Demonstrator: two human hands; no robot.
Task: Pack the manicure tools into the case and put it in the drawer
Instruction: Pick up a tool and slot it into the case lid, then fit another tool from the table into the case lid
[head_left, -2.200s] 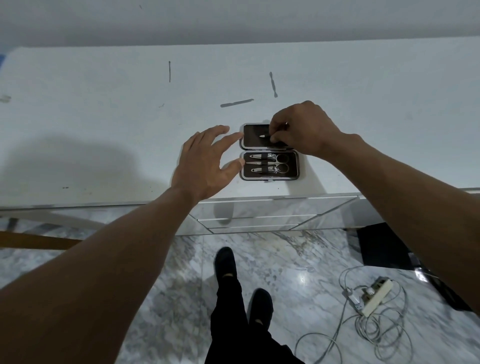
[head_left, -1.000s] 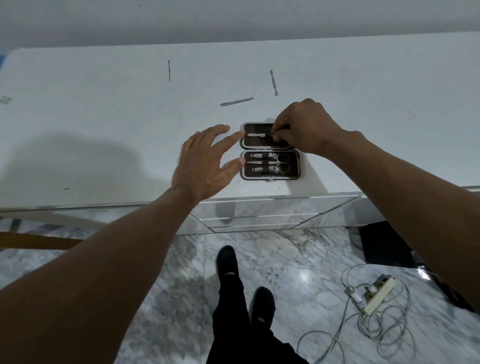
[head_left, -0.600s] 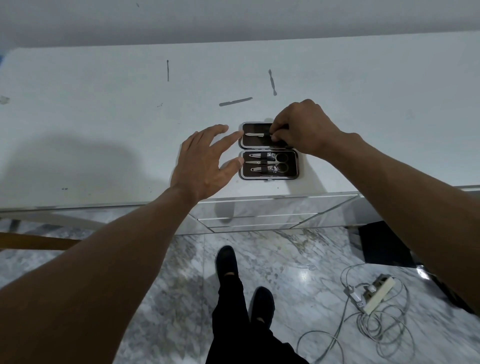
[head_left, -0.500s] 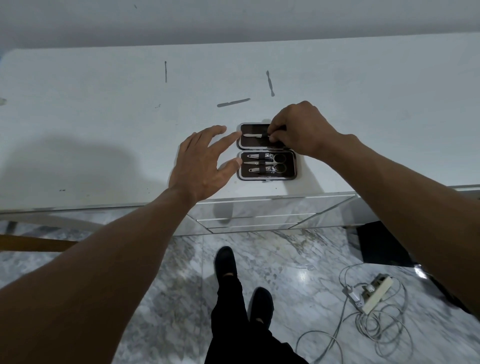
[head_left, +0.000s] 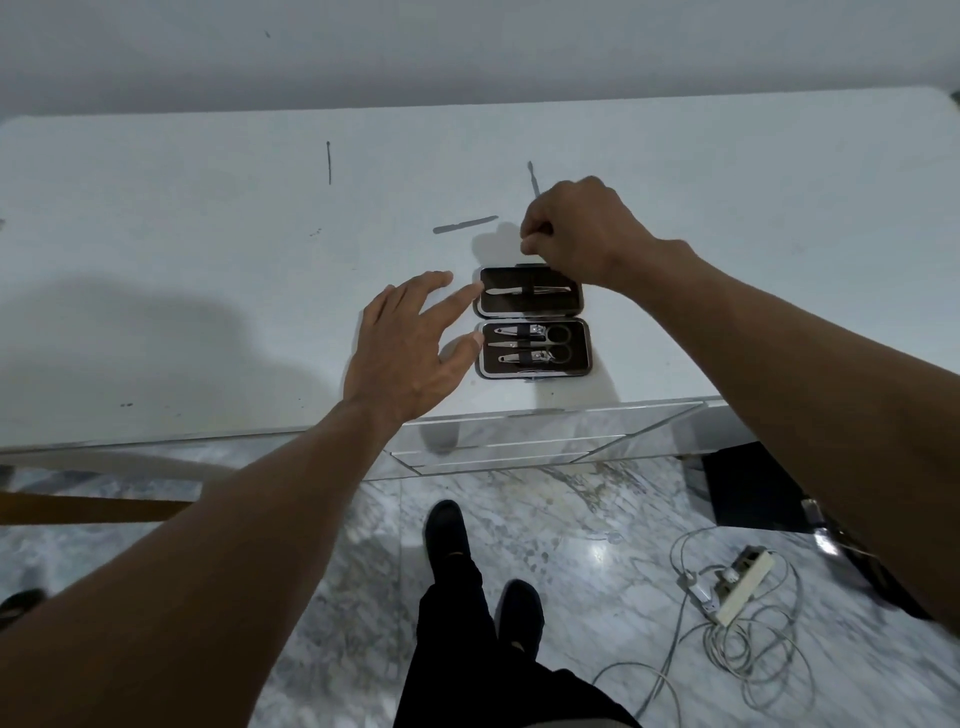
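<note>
The case lies open on the worktop, braced by the spread, empty left hand. The right hand, fingers curled and apparently empty, is held beyond it; next, the file beyond the case must be fetched

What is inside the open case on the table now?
In the case, the far half holds tweezers under a strap. The near half holds two clippers and scissors. Anything beneath these tools is covered.
</note>
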